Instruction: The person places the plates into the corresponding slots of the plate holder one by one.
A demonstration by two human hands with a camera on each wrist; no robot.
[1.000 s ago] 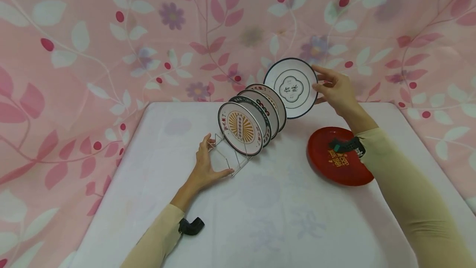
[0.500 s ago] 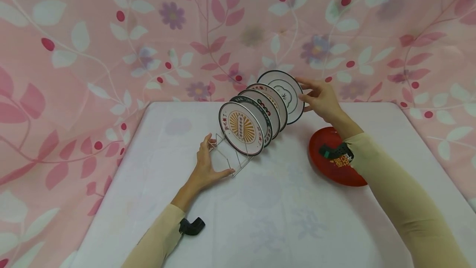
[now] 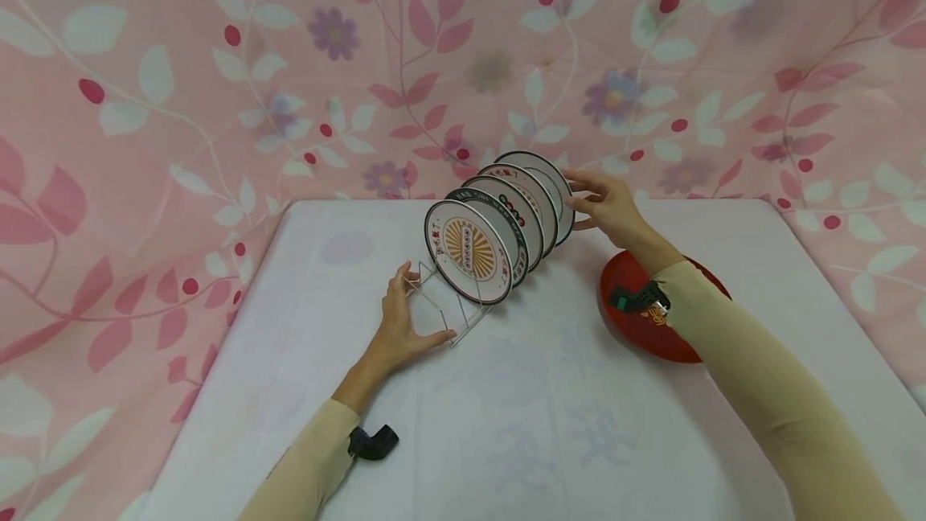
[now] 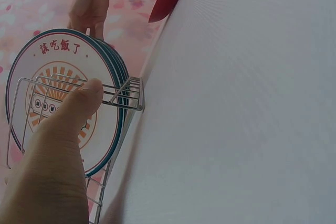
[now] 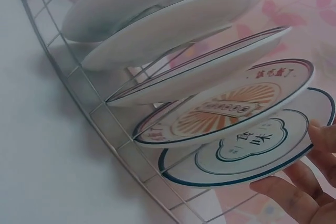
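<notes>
A wire dish rack (image 3: 472, 326) stands on the table with several round patterned plates upright in a row. My left hand (image 3: 400, 328) grips its near end, thumb on one side and fingers on the other; the left wrist view shows the thumb (image 4: 86, 98) over the wires. Nearest that hand is a plate with an orange sunburst (image 3: 469, 249). At the far end my right hand (image 3: 613, 211) pinches the edge of a dark-rimmed white plate (image 5: 286, 153), thumb on one face and fingers behind. This plate's lower edge is among the wires, behind another sunburst plate (image 5: 231, 109).
A red plate (image 3: 651, 336) with gold writing lies on the right of the white-covered table (image 3: 550, 424), partly under my right forearm. A pink floral cloth (image 3: 289, 63) hangs behind the table. Each wrist carries a black device (image 3: 372, 442).
My right hand has moved left and down, bringing the white plate in behind the others at the rack's far end. The left hand and rack stay put.
</notes>
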